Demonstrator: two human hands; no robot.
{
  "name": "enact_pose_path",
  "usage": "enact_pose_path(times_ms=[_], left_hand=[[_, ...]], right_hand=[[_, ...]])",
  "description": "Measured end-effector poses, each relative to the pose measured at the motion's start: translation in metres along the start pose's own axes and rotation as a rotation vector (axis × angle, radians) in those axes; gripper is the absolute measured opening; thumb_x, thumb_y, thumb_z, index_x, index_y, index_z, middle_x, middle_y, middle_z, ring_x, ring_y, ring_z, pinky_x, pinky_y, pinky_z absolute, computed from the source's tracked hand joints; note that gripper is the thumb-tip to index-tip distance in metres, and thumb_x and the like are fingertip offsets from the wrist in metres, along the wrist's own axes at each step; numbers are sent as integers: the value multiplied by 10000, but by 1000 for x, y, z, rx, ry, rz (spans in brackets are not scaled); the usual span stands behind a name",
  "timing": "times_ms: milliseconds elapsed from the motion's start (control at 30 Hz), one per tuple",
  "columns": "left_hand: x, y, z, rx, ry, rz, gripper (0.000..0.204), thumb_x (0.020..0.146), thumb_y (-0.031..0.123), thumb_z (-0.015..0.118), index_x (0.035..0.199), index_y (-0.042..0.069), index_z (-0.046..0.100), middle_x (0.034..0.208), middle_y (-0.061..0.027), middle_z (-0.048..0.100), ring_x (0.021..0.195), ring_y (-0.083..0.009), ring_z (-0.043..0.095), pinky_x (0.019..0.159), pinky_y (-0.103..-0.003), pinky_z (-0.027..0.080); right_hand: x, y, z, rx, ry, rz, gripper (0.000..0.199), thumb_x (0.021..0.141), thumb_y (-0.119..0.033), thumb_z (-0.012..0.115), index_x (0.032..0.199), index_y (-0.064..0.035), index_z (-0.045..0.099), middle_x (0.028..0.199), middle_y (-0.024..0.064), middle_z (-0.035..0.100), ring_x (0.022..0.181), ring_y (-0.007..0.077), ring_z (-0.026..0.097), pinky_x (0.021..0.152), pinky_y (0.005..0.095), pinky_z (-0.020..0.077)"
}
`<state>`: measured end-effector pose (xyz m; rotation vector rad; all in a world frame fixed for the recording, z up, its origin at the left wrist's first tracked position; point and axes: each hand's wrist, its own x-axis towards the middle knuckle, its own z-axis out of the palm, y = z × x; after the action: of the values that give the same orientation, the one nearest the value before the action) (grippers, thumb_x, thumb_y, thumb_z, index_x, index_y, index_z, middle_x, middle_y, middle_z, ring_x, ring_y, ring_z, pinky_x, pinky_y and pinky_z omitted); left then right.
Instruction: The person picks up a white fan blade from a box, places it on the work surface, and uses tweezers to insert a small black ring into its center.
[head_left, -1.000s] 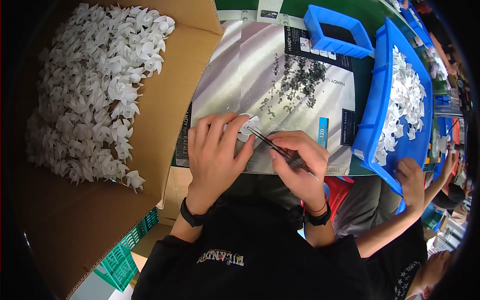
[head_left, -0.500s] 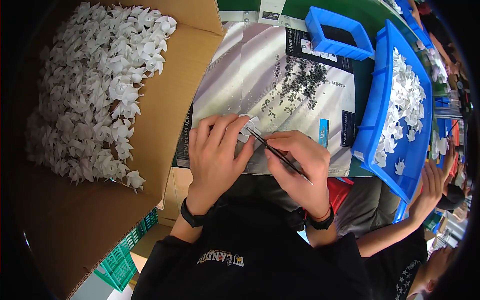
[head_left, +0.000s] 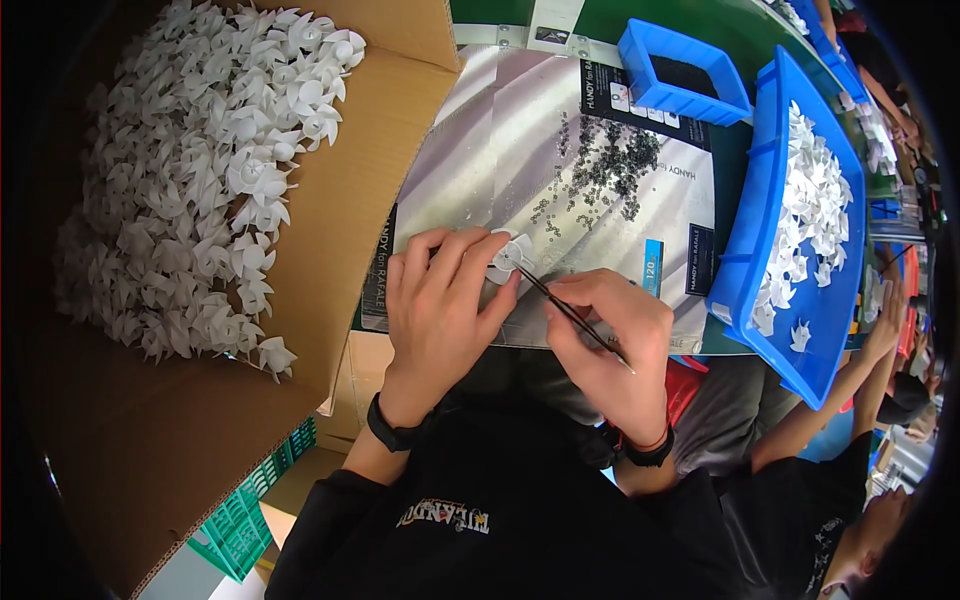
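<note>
My left hand (head_left: 445, 290) pinches a small white flower-shaped piece (head_left: 509, 257) between thumb and fingers, low over the board. In my right hand (head_left: 620, 345) is a pair of dark tweezers (head_left: 573, 314), slanting up and left. Their tips meet the middle of the white piece; whether a ring is between them is too small to tell. Beyond my hands, many tiny dark rings (head_left: 625, 160) lie scattered on the printed cardboard sheet (head_left: 450, 180).
At left stands a large cardboard box (head_left: 370, 150) heaped with white petalled pieces (head_left: 200, 180). A blue tray (head_left: 745, 270) at right holds more of them. A smaller blue bin (head_left: 690, 95) at the back contains dark bits. Another person's arm (head_left: 830, 400) reaches in beside the tray.
My right hand and the tweezers have shifted slightly right and down, the tips still at the white piece. The view has moved a little. The neighbour's arm has moved farther up along the tray.
</note>
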<state>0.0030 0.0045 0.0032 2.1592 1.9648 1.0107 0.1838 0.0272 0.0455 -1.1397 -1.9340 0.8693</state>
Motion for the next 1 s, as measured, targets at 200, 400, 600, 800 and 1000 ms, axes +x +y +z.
enact_pose_path(times_ms=[200,400,600,800,1000], left_hand=[[-1,-1,-1,-1,-1,11,465,714,140,833,1159,95,707,1080,-26,709,1048,-262,608,852,-378,438],[3,-3,-13,-147,-52,-3,516,728,151,858,1204,61,678,1235,-112,646,1096,-310,604,956,-414,453],[-13,-8,-33,-137,-26,-110,465,785,143,839,1206,54,662,1244,-136,594,1051,-314,601,944,-403,474],[-11,-1,-22,-229,-111,-207,433,778,117,846,1172,59,677,1160,-123,596,1000,-315,608,846,-396,501],[-5,6,1,-270,-129,-34,465,747,145,877,1159,52,682,1127,-118,598,986,-301,612,838,-392,505]], right_hand=[[-1,5,11,119,129,39,170,770,42,765,924,3,703,874,145,728,686,289,701,627,333,543],[-6,-7,-13,90,185,64,147,798,55,759,930,36,697,870,144,735,744,232,727,675,305,554],[-40,-6,-98,17,776,107,170,814,107,718,960,24,695,973,160,729,919,234,715,824,310,546],[-36,-8,-100,-356,838,90,135,865,74,675,998,60,655,1012,163,701,913,221,669,856,329,525],[-19,10,-25,167,260,141,177,833,118,706,994,67,652,937,104,713,852,149,695,781,254,538]])
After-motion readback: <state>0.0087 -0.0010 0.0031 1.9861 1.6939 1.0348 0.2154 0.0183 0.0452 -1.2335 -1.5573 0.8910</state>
